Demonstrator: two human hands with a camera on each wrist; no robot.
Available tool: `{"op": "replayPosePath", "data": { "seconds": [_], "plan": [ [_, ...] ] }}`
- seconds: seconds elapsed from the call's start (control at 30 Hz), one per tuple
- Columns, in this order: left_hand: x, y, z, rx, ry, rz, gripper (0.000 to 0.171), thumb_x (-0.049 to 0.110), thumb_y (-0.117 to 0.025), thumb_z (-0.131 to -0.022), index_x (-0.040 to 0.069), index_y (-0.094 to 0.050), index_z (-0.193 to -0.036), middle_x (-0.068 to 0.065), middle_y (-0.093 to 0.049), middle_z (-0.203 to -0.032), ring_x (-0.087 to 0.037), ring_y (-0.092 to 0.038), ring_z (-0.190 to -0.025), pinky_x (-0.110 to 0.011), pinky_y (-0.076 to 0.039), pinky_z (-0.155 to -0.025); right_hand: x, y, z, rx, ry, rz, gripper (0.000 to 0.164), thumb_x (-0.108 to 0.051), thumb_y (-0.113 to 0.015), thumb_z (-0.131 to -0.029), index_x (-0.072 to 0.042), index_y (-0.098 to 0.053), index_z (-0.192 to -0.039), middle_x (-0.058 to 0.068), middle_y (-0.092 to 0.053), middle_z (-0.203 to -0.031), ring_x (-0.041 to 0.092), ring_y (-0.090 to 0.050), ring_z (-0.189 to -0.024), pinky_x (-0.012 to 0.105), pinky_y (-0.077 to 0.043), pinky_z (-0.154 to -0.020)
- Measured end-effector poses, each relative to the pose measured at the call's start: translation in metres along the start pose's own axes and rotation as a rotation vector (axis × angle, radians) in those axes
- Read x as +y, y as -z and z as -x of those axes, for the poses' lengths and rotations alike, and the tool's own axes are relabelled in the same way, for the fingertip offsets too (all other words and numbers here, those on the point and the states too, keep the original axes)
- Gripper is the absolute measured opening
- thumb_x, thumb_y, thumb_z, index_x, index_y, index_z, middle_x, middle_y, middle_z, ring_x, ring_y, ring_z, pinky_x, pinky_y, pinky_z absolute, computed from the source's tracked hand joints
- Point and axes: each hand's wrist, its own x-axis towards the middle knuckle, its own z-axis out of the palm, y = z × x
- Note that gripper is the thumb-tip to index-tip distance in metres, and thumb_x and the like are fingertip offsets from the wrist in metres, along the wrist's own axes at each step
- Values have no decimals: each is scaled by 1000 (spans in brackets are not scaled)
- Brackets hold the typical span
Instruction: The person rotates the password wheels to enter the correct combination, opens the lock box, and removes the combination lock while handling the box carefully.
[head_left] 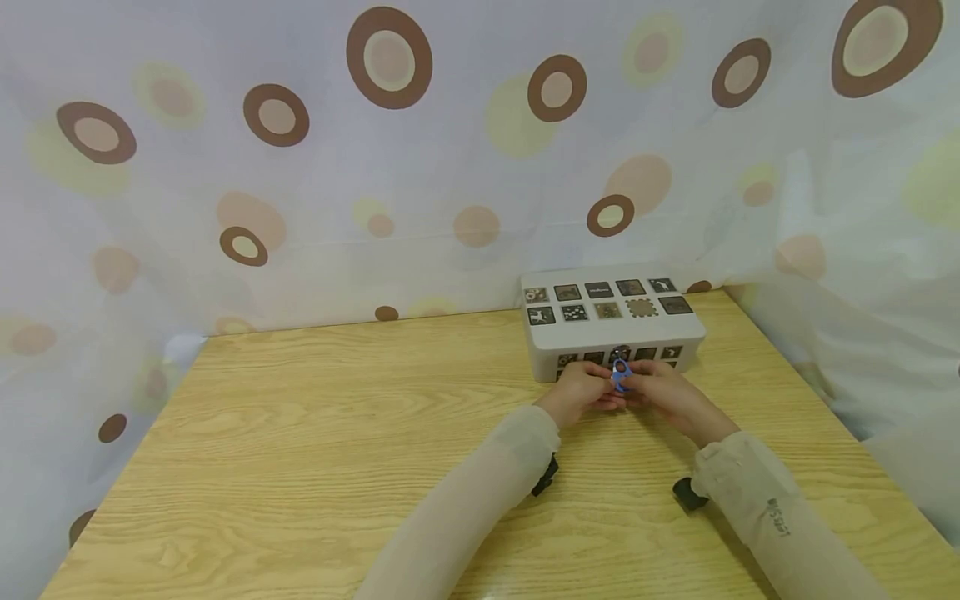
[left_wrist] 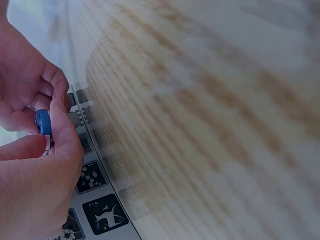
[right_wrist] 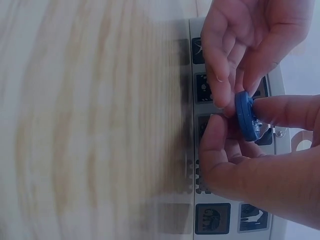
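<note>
Both hands meet at the front of a white tin box (head_left: 615, 329) with dark picture squares. Between them is a small blue piece (head_left: 621, 375) with a ring-like opening; I cannot tell its kind. My right hand (head_left: 667, 392) pinches it, with the thumb (right_wrist: 287, 111) on one face and curled fingers behind. From the other side my left hand (head_left: 581, 390) pinches its end, where a pale bit shows beside the thumb (left_wrist: 25, 147). Just above the blue piece is the box's metal clasp (head_left: 619, 352). The lid looks closed. Fingers hide part of the box front.
The box stands near the back right of a wood-grain table (head_left: 337, 442). Behind and to the right hangs a white curtain (head_left: 450, 150) with brown and yellow circles. Dark wrist-worn devices (head_left: 688, 494) sit under both sleeves.
</note>
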Motion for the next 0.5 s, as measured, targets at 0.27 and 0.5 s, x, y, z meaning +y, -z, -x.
{"op": "replayPosePath", "data": {
  "seconds": [0.27,0.5],
  "plan": [
    [1,-3,1,18,5,6,7,-8,-55,-93,-1,-58,-95,-26,-68,-88,-37,-69,-92,-35,-58,-77,0,1,1,-5,-16,-10,46,-6,-40,-101,26,-26,-131,20,-52,-117,4,-59,-87,23,-54,-80],
    [0,-3,3,6,-6,7,8,-7,-54,-93,-2,-57,-97,-27,-68,-91,-38,-68,-93,-35,-58,-77,2,2,1,-4,-25,-12,48,-9,-40,-102,26,-25,-132,22,-51,-120,4,-60,-88,24,-54,-80]
  ]
}}
